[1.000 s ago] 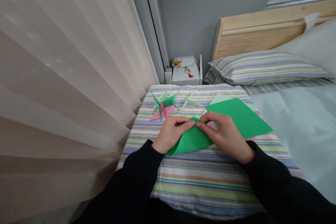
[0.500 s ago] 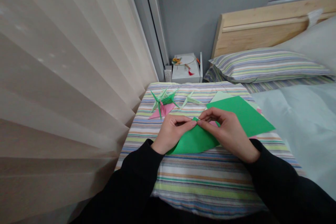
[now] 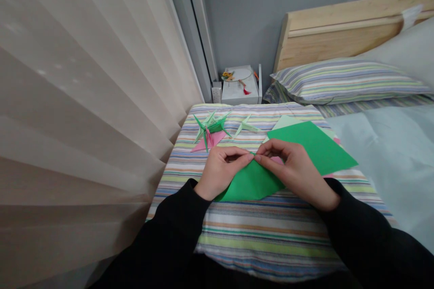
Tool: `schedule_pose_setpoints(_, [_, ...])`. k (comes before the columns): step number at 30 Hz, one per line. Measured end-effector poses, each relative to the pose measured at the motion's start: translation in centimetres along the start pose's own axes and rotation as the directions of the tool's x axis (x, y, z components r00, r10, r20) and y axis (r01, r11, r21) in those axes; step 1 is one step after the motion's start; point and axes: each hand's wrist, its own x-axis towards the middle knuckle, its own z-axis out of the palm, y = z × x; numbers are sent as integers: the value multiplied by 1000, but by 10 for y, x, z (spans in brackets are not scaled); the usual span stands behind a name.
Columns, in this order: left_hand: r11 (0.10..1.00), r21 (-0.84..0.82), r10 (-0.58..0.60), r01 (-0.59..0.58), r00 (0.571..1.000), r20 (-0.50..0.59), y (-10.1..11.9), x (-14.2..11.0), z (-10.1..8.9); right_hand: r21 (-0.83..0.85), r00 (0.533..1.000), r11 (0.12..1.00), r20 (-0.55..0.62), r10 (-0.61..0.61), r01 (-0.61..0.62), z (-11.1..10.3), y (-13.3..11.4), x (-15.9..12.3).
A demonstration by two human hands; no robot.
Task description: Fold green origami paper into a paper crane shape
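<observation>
A folded sheet of green origami paper (image 3: 252, 183) lies under both hands, its far tip pinched between them. My left hand (image 3: 225, 169) grips that tip from the left with thumb and forefinger. From the right, my right hand (image 3: 293, 167) pinches the same spot, fingertips almost touching those of the left. The fingers partly hide the tip and its creases. Right of my right hand lies a flat green sheet (image 3: 313, 144), on top of a pale green sheet (image 3: 286, 121) and some pink paper.
Folded paper cranes, one green (image 3: 217, 127) and one pink (image 3: 212, 139), stand at the table's far left, with a pale green folded piece (image 3: 247, 127) beside them. A pleated curtain (image 3: 101, 99) borders the left, a bed (image 3: 389, 144) the right. Behind is a small white cabinet (image 3: 237, 95).
The green tip that stuck up between my fingertips is now mostly covered or pressed down. Both hands stay in nearly the same place; the view has shifted slightly.
</observation>
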Motion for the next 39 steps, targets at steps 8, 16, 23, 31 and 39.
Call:
schedule_pose_setpoints(8, [1000, 16, 1, -2, 1000, 14, 3, -2, 1, -82, 1000, 997, 27, -4, 6, -2, 0, -2])
schedule_pose_setpoints(16, [1000, 16, 1, -2, 1000, 30, 3, -1, 0, -59, 999, 998, 45, 0, 3, -2, -1, -2])
schedule_pose_setpoints(23, [999, -48, -2, 3, 1000, 12, 3, -2, 2, -75, 996, 997, 94, -3, 11, -4, -2, -3])
schedule_pose_setpoints(31, [999, -34, -19, 20, 999, 41, 4, -2, 1, -98, 995, 995, 94, -16, 25, -5, -2, -3])
schedule_pose_setpoints(39, [1000, -22, 5, -4, 999, 45, 3, -3, 1, -89, 994, 996, 107, -13, 22, -4, -2, -3])
